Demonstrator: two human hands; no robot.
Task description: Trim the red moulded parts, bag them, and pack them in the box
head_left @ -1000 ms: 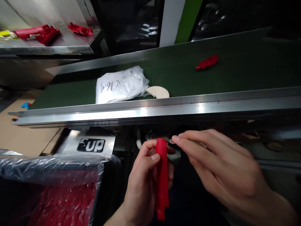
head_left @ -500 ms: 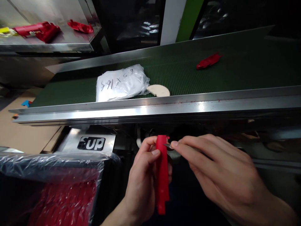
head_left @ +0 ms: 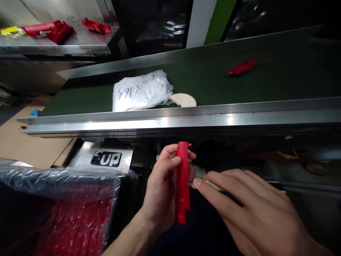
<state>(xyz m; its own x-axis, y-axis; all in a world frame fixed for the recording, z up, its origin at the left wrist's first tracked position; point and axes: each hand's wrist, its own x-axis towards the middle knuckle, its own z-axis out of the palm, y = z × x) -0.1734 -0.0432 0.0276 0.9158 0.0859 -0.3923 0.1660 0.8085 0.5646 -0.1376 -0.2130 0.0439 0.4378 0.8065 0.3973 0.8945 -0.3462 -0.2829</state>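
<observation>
My left hand (head_left: 162,186) is closed round a long red plastic part (head_left: 182,181), holding it upright below the conveyor's steel edge. My right hand (head_left: 250,209) pinches a small knife (head_left: 197,185) with a pale handle. Its metal blade tip touches the right edge of the red part about halfway down. Both hands are close together in front of the dark space under the conveyor.
A green conveyor belt (head_left: 213,81) with a steel rail (head_left: 186,122) carries a white plastic bag (head_left: 141,91), a beige disc (head_left: 183,100) and a red part (head_left: 242,67). A plastic-lined bin of red parts (head_left: 66,220) sits lower left. A steel shelf (head_left: 53,39) holds more red parts.
The knife tip has slid down the red part's right edge, from its top to about its middle. My left hand has raised the part slightly.
</observation>
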